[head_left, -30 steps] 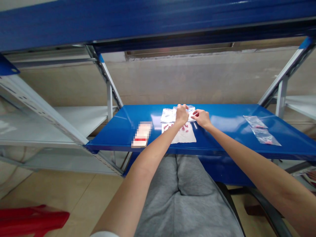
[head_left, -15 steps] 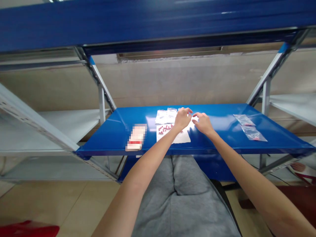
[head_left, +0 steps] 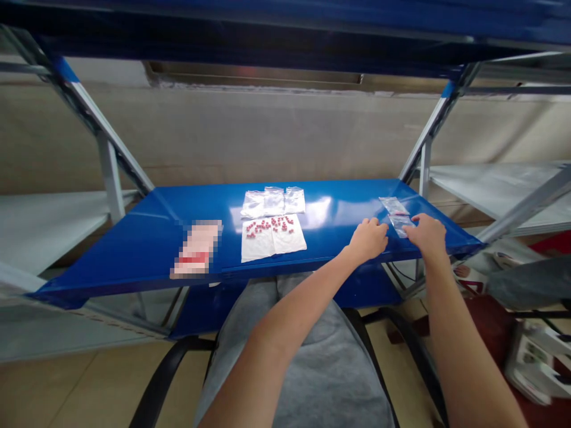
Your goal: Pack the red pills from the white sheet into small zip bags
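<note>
My right hand [head_left: 427, 235] is over the blue shelf at the right. Its thumb and forefinger are apart at the edge of a clear plastic bag [head_left: 397, 223], touching or nearly touching it. Just behind lies another clear plastic bag [head_left: 394, 205]; small red bits show in these bags. My left hand [head_left: 369, 239] hovers near the front edge, to the left of the bags, fingers loosely bent and nothing visible in it. Further left, several small red beads [head_left: 266, 224] lie scattered on a white sheet [head_left: 276, 245].
Three clear bags [head_left: 274, 201] lie in a row behind the white sheet. A blurred-out flat object, likely a phone [head_left: 198, 246], lies at the left of the blue shelf [head_left: 134, 249]. Metal posts [head_left: 109, 172] stand at both sides, and an upper shelf [head_left: 267, 35] hangs overhead.
Both hands have moved right, from beside the white sheet to the bags at the right. The view has turned right, and the beads and back row of bags are now uncovered.
</note>
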A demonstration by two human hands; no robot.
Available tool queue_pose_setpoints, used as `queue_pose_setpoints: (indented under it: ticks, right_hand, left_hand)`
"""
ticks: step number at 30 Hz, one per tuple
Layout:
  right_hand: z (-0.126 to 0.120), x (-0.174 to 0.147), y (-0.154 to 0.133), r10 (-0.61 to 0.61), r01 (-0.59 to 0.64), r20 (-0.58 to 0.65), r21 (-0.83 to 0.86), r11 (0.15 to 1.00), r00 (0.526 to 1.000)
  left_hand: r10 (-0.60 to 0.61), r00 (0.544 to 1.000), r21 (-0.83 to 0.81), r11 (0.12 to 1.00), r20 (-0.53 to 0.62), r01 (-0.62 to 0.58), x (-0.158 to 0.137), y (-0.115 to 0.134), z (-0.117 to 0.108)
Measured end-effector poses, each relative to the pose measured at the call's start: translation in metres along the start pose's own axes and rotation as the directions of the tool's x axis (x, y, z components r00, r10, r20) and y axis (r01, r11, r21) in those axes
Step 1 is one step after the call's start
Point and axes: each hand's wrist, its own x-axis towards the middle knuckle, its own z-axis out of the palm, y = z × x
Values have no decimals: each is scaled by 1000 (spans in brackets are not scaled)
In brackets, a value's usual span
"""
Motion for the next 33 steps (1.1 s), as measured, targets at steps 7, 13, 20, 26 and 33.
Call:
queue_pose_setpoints:
  ticks: [7, 13, 20, 26, 33]
  right_hand:
    - [-3, -17, -27, -101, 109, 144, -47, 993, 984]
    - [-9, -44, -81, -374, 378, 173, 8, 926, 911]
    - [-27, -93, -161, -432, 440, 155, -22, 898, 888]
    - [-41, -115, -189, -445, 458, 185, -35, 888, 877]
    - [-29, -99, -173, -504, 481, 147, 165, 861, 851]
  left_hand:
    - [27, 1000, 174, 984, -8, -26, -3, 6, -2]
    - [-129, 990, 186, 973, -57, 138, -41, 6, -24]
    - [-400, 904, 99, 904, -150, 416, -112, -6, -55]
    - [-425, 879, 56, 894, -215, 445, -131, -8, -55]
    - [-439, 866, 3, 892, -240, 452, -142, -2, -58]
